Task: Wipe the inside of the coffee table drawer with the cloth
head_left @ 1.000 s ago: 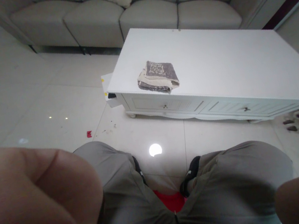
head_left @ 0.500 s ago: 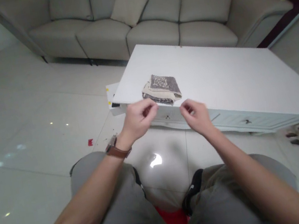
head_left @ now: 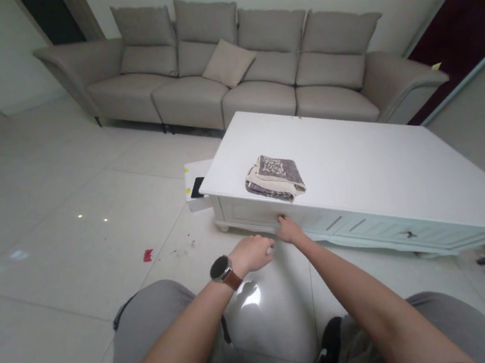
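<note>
A folded grey and cream cloth (head_left: 275,175) lies near the front left edge of the white table (head_left: 341,158). Below it, my right hand (head_left: 289,231) is at the table's drawer front (head_left: 247,209), its fingers closed around the spot where the left drawer's knob sits; the knob itself is hidden. My left hand (head_left: 253,253), with a watch (head_left: 221,268) on the wrist, hangs just left of my right hand, in front of the table. Its fingers are curled together, and nothing shows in them.
A long grey sofa (head_left: 195,99) with a cushion (head_left: 229,62) stands behind the table. A white box (head_left: 197,204) holding a dark flat object (head_left: 198,187) is at the table's left end. A red scrap (head_left: 148,255) lies on the floor.
Both hands have moved down from the front of the cloth; my right hand has shifted left to the drawer's knob. The view has tilted up, showing more sofa and wall.
</note>
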`<state>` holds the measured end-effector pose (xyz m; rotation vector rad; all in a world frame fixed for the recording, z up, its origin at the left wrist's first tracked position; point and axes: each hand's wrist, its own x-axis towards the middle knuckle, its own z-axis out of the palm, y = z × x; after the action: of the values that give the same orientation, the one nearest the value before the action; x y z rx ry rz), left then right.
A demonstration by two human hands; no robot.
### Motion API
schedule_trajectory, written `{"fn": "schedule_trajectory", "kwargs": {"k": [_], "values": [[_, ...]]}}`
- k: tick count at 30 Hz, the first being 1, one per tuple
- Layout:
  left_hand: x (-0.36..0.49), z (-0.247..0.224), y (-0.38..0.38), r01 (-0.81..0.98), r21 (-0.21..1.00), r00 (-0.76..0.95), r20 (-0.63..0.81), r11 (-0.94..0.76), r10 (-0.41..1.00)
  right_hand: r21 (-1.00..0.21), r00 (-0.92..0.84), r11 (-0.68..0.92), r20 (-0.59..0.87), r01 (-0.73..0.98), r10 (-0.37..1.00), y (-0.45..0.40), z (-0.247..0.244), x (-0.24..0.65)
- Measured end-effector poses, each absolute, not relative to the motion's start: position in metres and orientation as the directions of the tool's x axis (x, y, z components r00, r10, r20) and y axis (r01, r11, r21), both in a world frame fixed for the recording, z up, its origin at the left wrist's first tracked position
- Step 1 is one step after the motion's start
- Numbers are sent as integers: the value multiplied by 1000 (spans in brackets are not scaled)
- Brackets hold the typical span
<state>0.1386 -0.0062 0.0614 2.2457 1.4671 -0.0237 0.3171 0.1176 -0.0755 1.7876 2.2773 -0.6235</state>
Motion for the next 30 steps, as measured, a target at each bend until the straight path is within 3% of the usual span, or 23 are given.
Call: {"fn": "schedule_trajectory", "kwargs": {"k": [13,23,30], "values": [[114,60,-25,901,339,342,-170,-271,924,-126,-334,310,-416,942,846,64,-75,324],[118,45,-28,896,304,357,-60,-324,932,-139,-378,354,-433,925,818,-11,-72,324],[129,36,-34,920,227,351,-108,-320,930,-162,-411,379,-428,911,805,-50,-74,328]]}}
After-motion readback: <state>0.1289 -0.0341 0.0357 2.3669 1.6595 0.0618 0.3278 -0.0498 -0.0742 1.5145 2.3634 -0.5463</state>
